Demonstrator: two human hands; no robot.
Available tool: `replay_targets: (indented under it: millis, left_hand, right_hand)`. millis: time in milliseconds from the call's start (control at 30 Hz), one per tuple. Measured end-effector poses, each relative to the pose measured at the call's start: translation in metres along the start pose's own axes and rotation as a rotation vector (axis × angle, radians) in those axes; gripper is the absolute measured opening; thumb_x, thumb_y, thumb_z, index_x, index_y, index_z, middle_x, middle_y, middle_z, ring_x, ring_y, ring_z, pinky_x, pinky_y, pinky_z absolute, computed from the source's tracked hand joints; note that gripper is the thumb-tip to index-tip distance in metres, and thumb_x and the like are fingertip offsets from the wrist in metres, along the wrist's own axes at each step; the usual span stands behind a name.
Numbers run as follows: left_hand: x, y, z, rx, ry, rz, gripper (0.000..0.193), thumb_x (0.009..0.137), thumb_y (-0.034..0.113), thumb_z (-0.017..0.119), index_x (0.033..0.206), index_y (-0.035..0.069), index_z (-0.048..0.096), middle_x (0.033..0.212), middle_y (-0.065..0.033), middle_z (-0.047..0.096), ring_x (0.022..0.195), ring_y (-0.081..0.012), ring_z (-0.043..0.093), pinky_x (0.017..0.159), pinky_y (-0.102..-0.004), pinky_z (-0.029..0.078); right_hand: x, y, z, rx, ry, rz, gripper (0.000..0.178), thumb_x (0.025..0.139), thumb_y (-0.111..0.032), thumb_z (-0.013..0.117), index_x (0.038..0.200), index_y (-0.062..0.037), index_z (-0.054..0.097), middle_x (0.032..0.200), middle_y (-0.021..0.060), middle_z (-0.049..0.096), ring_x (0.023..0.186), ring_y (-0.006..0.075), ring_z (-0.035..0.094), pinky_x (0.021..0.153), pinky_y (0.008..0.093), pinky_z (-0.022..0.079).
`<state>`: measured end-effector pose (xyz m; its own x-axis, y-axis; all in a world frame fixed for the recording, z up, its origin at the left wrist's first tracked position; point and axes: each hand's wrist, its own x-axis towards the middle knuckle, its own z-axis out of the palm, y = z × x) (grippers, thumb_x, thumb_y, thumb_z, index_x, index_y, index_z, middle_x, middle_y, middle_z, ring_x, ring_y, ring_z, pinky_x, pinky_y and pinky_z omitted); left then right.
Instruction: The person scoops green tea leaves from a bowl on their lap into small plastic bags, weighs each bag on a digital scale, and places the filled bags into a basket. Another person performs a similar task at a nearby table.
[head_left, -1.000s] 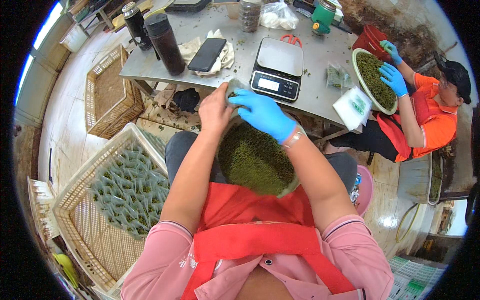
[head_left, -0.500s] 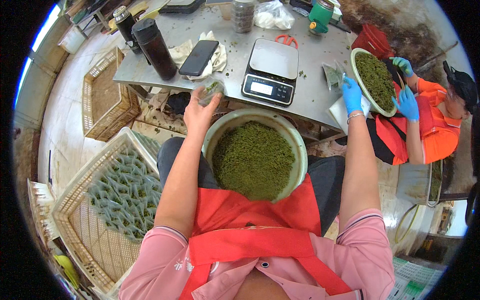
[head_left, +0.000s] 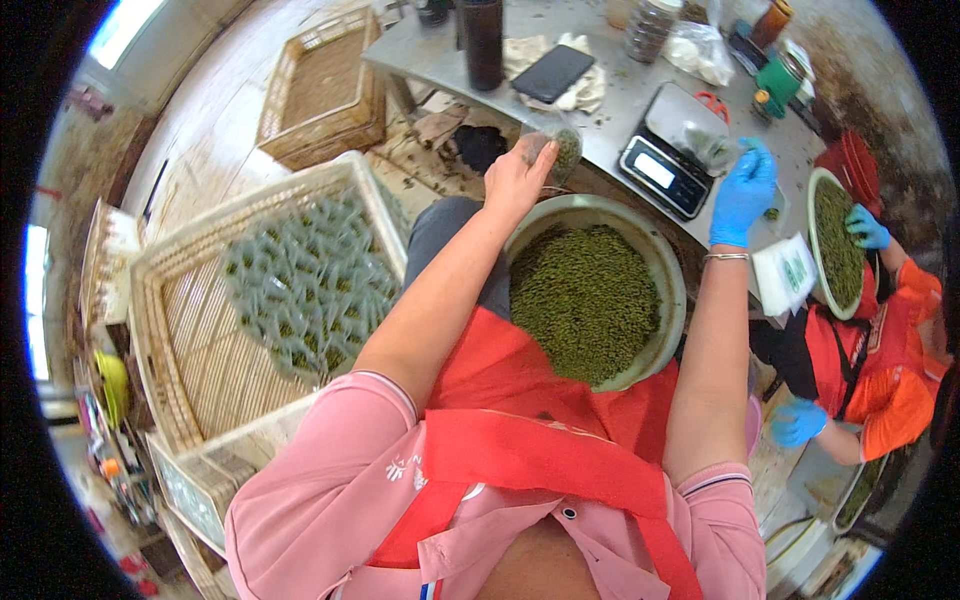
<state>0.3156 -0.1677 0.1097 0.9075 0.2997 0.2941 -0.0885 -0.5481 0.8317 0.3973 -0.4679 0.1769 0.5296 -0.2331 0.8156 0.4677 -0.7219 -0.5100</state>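
My left hand (head_left: 520,180), bare, is closed on a small clear plastic bag (head_left: 567,153) with green grains inside, at the table's near edge. My right hand (head_left: 743,198), in a blue glove, is at the digital scale (head_left: 655,170), its fingers pinched beside another clear bag (head_left: 708,148) with some green in it. That bag is over the scale's plate; whether it rests there I cannot tell. Below, between my forearms, a pale round basin (head_left: 672,300) full of small green grains (head_left: 585,300) sits at my lap.
Left of me stands a slatted crate (head_left: 190,350) holding many filled bags (head_left: 310,280); another crate (head_left: 320,90) is behind it. On the metal table (head_left: 420,50) are a phone (head_left: 553,73), a dark bottle (head_left: 483,45) and red scissors (head_left: 712,103). At right, a co-worker (head_left: 880,370) has a basin of greens (head_left: 838,240).
The view has swung left, so things sit further right in it. My right hand has brought a bag from the table's right part to the scale. My left hand still holds its bag.
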Motion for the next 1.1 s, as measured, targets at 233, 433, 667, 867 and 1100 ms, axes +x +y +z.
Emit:
replay_targets:
  millis: [233,433,667,867,1100]
  left_hand:
    - [-0.049,-0.002,-0.168,-0.306,0.202,-0.1,0.05,0.091,0.042,0.052,0.115,-0.001,0.056,0.096,-0.0156,0.064,0.069,-0.0214,0.065,0.067,-0.0313,0.05]
    - [-0.15,-0.035,-0.366,0.41,0.515,-0.362,0.045,0.088,0.05,0.049,0.111,0.014,0.062,0.08,-0.012,0.068,0.077,-0.0292,0.065,0.072,-0.038,0.048]
    - [-0.297,-0.087,-0.475,0.954,0.458,-0.988,0.055,0.088,0.052,0.041,0.104,0.003,0.061,0.096,-0.0246,0.064,0.091,-0.0418,0.061,0.08,-0.0474,0.046]
    - [-0.287,-0.116,-0.429,1.061,0.244,-1.091,0.049,0.086,0.043,0.041,0.1,0.0,0.06,0.099,-0.0257,0.063,0.094,-0.0417,0.06,0.085,-0.0481,0.045]
    - [-0.287,-0.159,-0.38,0.938,-0.02,-0.984,0.038,0.084,0.027,0.046,0.108,-0.001,0.054,0.106,-0.0258,0.061,0.099,-0.0387,0.06,0.084,-0.0473,0.046]
  right_hand:
    - [-0.025,-0.019,-0.018,-0.038,-0.408,-0.01,0.021,0.089,-0.015,0.052,0.104,-0.002,0.06,0.106,0.0148,0.062,0.096,0.0283,0.058,0.087,0.0356,0.044]
    - [-0.024,0.04,-0.025,-0.099,-0.454,0.255,0.036,0.094,-0.025,0.04,0.111,0.0027,0.056,0.11,0.0212,0.06,0.095,0.0346,0.058,0.083,0.0419,0.044]
    - [0.014,0.046,0.014,-0.151,-0.228,0.153,0.039,0.092,-0.027,0.04,0.11,0.0032,0.056,0.11,0.0233,0.059,0.094,0.0364,0.058,0.082,0.042,0.045]
    - [-0.01,0.032,0.028,-0.119,-0.463,-0.035,0.035,0.09,-0.016,0.042,0.117,0.0026,0.054,0.116,0.0217,0.057,0.103,0.0333,0.056,0.088,0.0397,0.044]
    - [-0.085,-0.025,-0.034,0.152,-0.505,0.048,0.029,0.09,-0.018,0.053,0.114,-0.002,0.058,0.108,0.0118,0.062,0.097,0.0207,0.058,0.088,0.033,0.044]
